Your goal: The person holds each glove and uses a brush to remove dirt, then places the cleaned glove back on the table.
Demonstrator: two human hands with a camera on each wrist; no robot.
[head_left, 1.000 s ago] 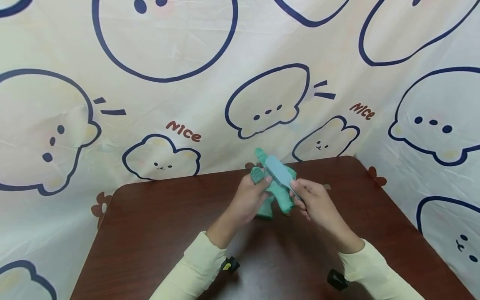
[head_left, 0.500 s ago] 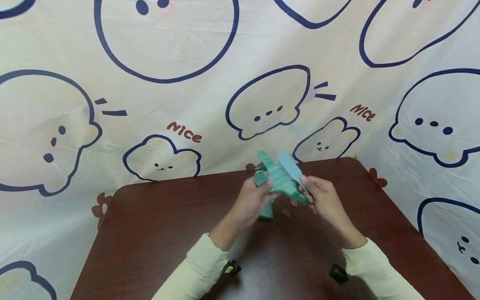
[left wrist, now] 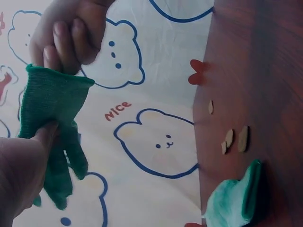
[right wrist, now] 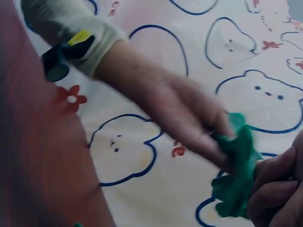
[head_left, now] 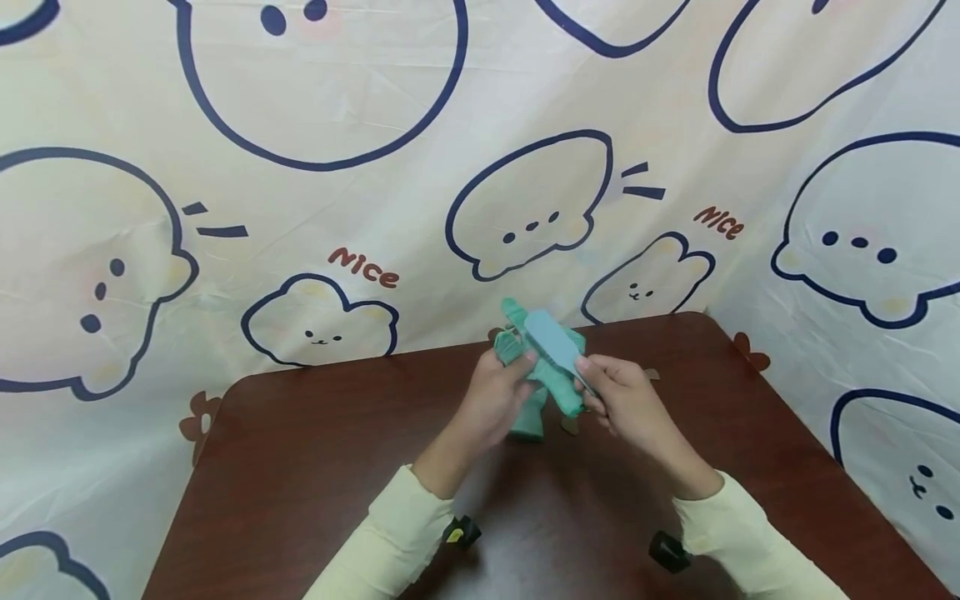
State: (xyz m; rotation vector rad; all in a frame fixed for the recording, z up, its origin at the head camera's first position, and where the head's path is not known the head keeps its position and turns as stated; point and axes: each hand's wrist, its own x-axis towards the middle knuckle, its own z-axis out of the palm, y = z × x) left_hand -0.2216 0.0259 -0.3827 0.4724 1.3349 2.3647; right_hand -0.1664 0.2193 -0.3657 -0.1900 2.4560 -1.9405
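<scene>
A green knit glove (head_left: 564, 392) hangs from my left hand (head_left: 491, 396), pinched between thumb and fingers above the table. My right hand (head_left: 628, 392) grips the handle of a light blue brush (head_left: 551, 335), whose head lies over the glove, bristles toward it. In the left wrist view the held glove (left wrist: 59, 97) has its ribbed cuff up and its fingers down; the right hand (left wrist: 71, 38) is at the cuff, and the brush is hidden there. Below, a second green glove (left wrist: 229, 203) lies on the table.
Several small flat brown pieces (left wrist: 243, 138) lie on the dark wooden table (head_left: 337, 467) beside the second glove. A white printed curtain (head_left: 420, 83) rises behind the table's back edge. Small black devices (head_left: 669, 552) are worn at both wrists.
Half a second ago the brush was farther right and the glove was pulled that way. Now the brush is back left over the glove. Both hands keep their hold.
</scene>
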